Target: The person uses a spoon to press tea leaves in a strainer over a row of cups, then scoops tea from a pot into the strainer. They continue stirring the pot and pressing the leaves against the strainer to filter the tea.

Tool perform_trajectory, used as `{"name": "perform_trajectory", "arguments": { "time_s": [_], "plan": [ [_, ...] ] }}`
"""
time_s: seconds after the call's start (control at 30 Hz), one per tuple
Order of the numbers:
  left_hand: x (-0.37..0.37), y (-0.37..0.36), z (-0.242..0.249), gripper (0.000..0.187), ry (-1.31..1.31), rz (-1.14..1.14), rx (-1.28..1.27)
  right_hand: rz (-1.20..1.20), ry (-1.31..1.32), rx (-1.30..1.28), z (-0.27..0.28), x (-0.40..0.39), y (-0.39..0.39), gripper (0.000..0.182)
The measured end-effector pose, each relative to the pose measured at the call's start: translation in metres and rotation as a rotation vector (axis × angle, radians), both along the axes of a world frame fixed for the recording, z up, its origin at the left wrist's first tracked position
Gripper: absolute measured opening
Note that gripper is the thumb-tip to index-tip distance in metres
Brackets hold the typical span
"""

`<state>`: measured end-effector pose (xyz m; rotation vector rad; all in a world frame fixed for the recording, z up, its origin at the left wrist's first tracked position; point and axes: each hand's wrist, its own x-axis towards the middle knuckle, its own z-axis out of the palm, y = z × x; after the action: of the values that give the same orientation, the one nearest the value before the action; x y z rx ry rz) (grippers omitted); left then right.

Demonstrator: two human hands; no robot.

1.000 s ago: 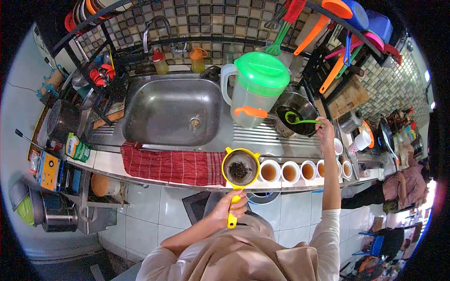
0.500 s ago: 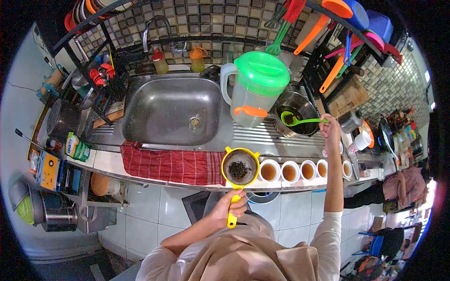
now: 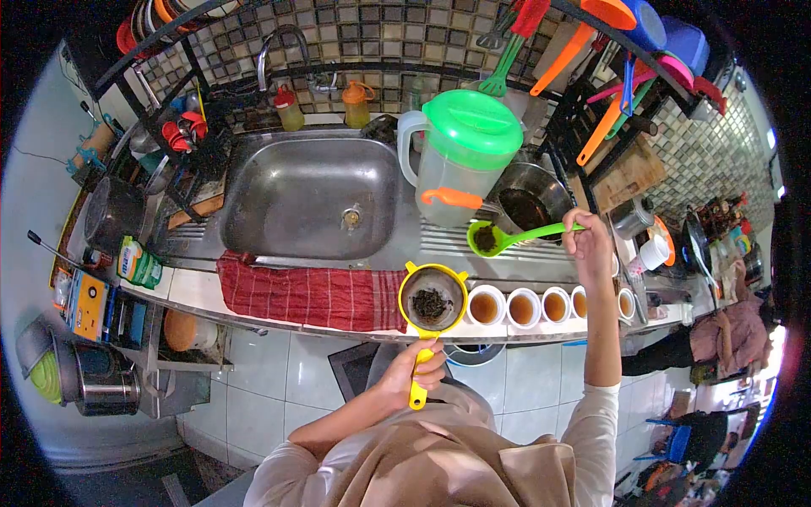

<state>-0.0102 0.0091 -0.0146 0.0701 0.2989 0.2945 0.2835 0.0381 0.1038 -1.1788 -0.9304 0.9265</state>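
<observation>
Left to right, we list a green packet on the ledge, a steel sink, a red checked cloth along its front edge, a lidded jug, a row of cups and a pot. We note an orange handle lying across the jug's front, the jug overlapping the pot's left side in view, and the right forearm crossing the cup row, part of which it hides. The left hand has its fingers clamped on the handle of a sieve, held at the counter edge between cloth and first cup; its long axis runs away from the body, bowl outward, grip toward the wearer. The right hand has its fingers closed on the handle end of a ladle; its axis runs crosswise before the pot, bowl to the left above the ribbed drainboard. We record, further, a yellow sieve with round mesh, two rim lugs and dark leaves inside; a cloudy jug, green-lidded; a bright green ladle, round-bowled, holding dark matter; white round cups of brown liquid; a shiny metal pot.
</observation>
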Motion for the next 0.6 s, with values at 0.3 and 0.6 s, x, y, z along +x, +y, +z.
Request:
{"name": "perform_trajectory", "arguments": {
  "time_s": [0.3,0.6],
  "plan": [
    [-0.001,0.000,0.005,0.016,0.001,-0.003,0.006,0.166,-0.049,-0.161,-0.001,-0.045,-0.003,0.025],
    [0.000,-0.001,0.006,0.016,-0.004,0.001,0.002,0.259,-0.114,-0.224,-0.007,-0.068,-0.006,0.025]
  ]
}}
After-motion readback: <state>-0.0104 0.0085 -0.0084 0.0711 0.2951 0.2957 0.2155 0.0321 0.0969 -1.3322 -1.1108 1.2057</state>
